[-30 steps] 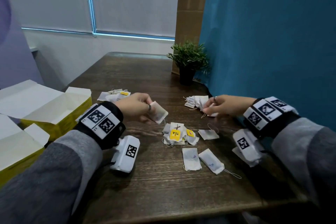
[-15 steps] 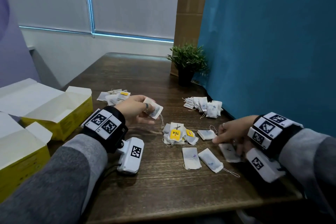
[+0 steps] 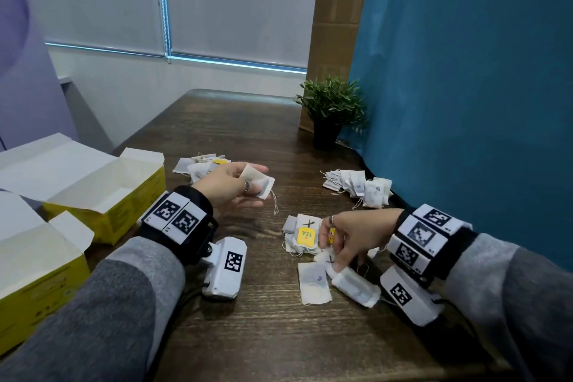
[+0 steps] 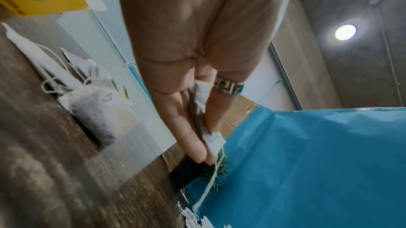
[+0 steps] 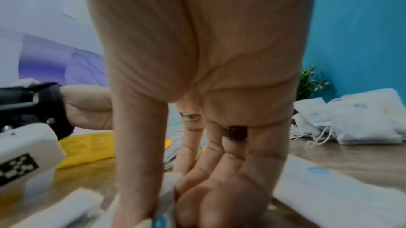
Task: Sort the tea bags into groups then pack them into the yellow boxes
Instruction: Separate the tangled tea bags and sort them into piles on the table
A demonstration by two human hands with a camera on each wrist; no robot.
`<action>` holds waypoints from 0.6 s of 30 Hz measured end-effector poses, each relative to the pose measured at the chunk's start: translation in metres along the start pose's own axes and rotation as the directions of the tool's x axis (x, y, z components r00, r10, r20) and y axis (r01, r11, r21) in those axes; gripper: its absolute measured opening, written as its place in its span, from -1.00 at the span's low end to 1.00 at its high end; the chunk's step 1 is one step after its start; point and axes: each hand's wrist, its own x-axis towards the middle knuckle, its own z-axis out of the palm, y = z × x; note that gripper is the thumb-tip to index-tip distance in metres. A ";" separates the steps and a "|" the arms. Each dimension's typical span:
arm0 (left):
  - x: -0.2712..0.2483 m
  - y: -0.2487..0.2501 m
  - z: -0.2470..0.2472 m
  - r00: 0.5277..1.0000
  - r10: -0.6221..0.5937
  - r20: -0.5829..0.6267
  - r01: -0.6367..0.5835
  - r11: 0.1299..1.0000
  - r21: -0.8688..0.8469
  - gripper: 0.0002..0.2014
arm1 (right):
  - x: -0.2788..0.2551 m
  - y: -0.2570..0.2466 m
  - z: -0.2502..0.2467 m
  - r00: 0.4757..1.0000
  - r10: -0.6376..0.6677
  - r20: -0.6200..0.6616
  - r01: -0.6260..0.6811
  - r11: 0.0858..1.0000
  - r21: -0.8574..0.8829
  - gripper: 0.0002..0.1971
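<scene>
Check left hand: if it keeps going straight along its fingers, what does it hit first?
Judging by the head view, the left hand, pinching a tea bag, points right across bare table. First in line is probably the tea bag pile by the blue wall, though depth is unclear.

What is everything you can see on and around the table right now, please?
yellow boxes: two, open, table's left edge.
held tea bag: one, white, in the left hand's fingers.
far-left pile: white tea bags, beside the far box.
right pile: white tea bags, by the blue wall.
centre pile: mixed bags, yellow tags.
loose bags: white, near edge.
potted plant: one, green, far right.
table: dark wood.
left hand: holds a bag.
right hand: pinching a bag beside the centre pile.
</scene>
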 end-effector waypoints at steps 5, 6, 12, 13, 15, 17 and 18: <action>0.008 -0.002 -0.004 1.000 0.021 0.001 -0.021 0.999 -0.036 -0.72 | 0.002 -0.002 -0.015 0.990 -0.093 -0.104 0.102 0.991 0.082 -0.67; 0.010 -0.003 -0.005 1.000 0.017 0.006 -0.017 0.999 -0.044 -0.79 | 0.000 -0.002 -0.021 0.980 -0.116 -0.162 0.140 0.979 0.147 -0.74; 0.017 -0.009 -0.005 1.000 -0.001 -0.018 -0.001 0.996 -0.091 -0.78 | 0.005 0.004 -0.039 0.856 -0.152 -0.494 0.443 0.707 0.551 -0.85; 0.017 -0.009 -0.006 1.000 -0.003 -0.010 0.002 0.994 -0.105 -0.80 | 0.007 0.004 -0.039 0.847 -0.142 -0.512 0.467 0.659 0.590 -0.85; 0.017 -0.010 -0.006 1.000 0.001 0.012 0.000 0.993 -0.120 -0.84 | 0.011 0.000 -0.039 0.821 -0.137 -0.555 0.511 0.611 0.605 -0.83; 0.017 -0.011 -0.007 1.000 -0.002 -0.013 0.000 0.990 -0.138 -0.84 | 0.015 -0.005 -0.037 0.797 -0.152 -0.585 0.548 0.589 0.594 -0.81; 0.017 -0.011 -0.008 1.000 -0.006 -0.029 0.001 0.989 -0.146 -0.83 | 0.017 -0.009 -0.035 0.801 -0.152 -0.579 0.545 0.584 0.601 -0.80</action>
